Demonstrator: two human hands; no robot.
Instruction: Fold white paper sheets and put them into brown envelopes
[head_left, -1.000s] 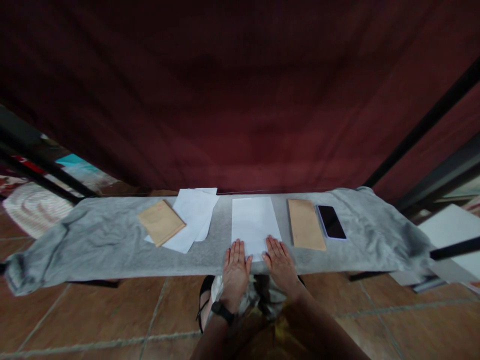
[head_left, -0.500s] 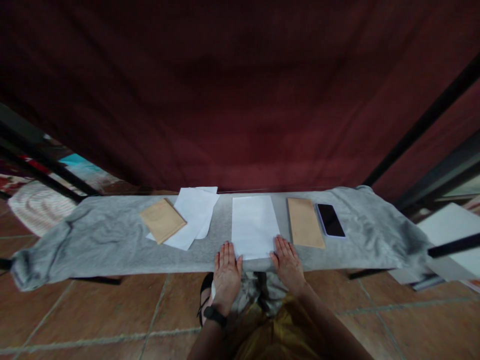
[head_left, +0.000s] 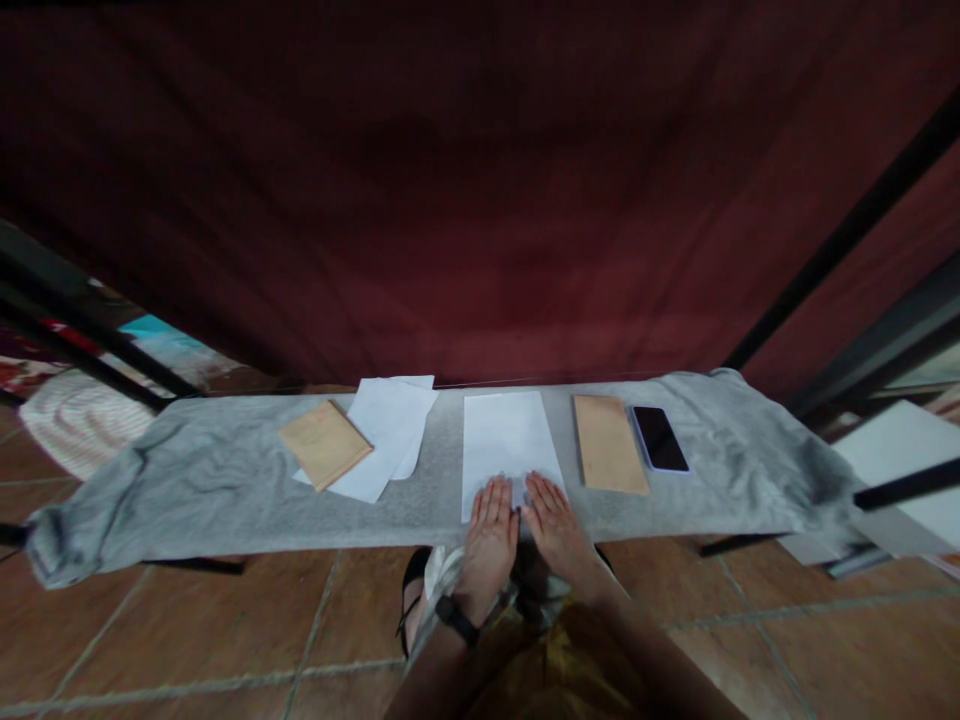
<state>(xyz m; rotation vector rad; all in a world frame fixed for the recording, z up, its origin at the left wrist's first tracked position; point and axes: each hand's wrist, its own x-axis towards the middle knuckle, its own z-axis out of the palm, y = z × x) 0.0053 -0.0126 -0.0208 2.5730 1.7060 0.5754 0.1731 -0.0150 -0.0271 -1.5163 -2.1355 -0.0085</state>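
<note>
In front of me a white sheet of paper (head_left: 510, 430) lies on the grey cloth. Over its near edge rests my left hand (head_left: 491, 530), flat, with the fingers stretched out. Close beside it my right hand (head_left: 553, 525) lies flat as well, fingers extended, on the near right part of the sheet. Neither hand grips anything. To the right are a brown envelope (head_left: 610, 445) and a phone (head_left: 660, 438) with a dark screen. At left, a second brown envelope (head_left: 325, 445) partly covers several white papers (head_left: 394, 425).
A grey cloth (head_left: 225, 470) covers the narrow bench. Behind it hangs a dark red curtain (head_left: 480, 220). Black bars (head_left: 840, 240) rise at both sides. White boxes or boards (head_left: 904, 470) stand low on the right. The floor (head_left: 247, 620) is tiled.
Both hands have slid inward along the near edge of the sheet, from its two corners to its middle, and now lie close together. The envelopes and phone have stayed put.
</note>
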